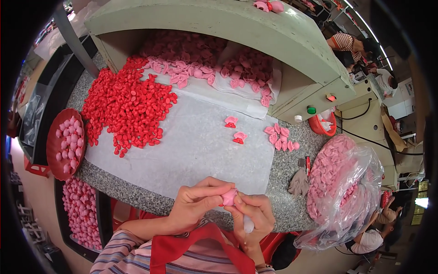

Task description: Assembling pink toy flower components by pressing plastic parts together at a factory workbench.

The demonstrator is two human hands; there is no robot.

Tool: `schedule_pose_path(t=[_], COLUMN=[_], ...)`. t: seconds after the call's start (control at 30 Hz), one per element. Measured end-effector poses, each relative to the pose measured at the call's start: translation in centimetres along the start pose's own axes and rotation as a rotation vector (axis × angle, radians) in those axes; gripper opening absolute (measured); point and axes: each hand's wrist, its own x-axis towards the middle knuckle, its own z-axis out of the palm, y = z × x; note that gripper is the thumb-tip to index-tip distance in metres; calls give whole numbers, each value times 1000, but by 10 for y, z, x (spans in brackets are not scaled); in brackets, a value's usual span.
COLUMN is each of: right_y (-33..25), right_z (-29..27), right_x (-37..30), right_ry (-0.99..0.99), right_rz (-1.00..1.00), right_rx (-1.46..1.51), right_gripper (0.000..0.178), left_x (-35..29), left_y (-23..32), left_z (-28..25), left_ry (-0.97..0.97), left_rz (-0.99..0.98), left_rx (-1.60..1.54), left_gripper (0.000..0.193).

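My left hand (198,201) and my right hand (256,213) meet over the near edge of the counter. Both pinch a small, soft-looking pink piece (229,197) between thumbs and fingers; a bit of red shows beneath it. A whitish, translucent object (248,224) protrudes below my right fingers, its kind unclear. Farther off on the white sheet (196,128) lie two pink pieces with red parts attached, one (231,122) behind the other (239,137). To their right is a small cluster of pink pieces (280,137).
A heap of small red pieces (127,109) covers the sheet's left side. Pink pieces (191,73) fill the pale metal housing (219,18). Left stands a red bowl (51,150); below, a black crate (104,214). A plastic bag (360,182) of pink pieces lies right.
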Motion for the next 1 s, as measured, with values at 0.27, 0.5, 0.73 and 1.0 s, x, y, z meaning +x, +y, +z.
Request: schedule_pose_path(t=[0.27,0.5,0.73,1.0], right_y=[-1,1,0,2], right_z=[-1,-1,1,4], right_x=[-3,-4,-4,-4], right_ry=[32,64,79,114], right_rz=[-73,-165,-195,-202], right_rx=[-10,6,12,-25], right_gripper=[21,27,26,26], left_x=[-3,-1,-1,4], left_y=[4,2,6,1], left_z=[4,2,2,5], left_ry=[-44,-83,-96,-105], left_rz=[85,213,295,367], left_rx=[169,274,384,377], left_gripper=[38,39,37,38])
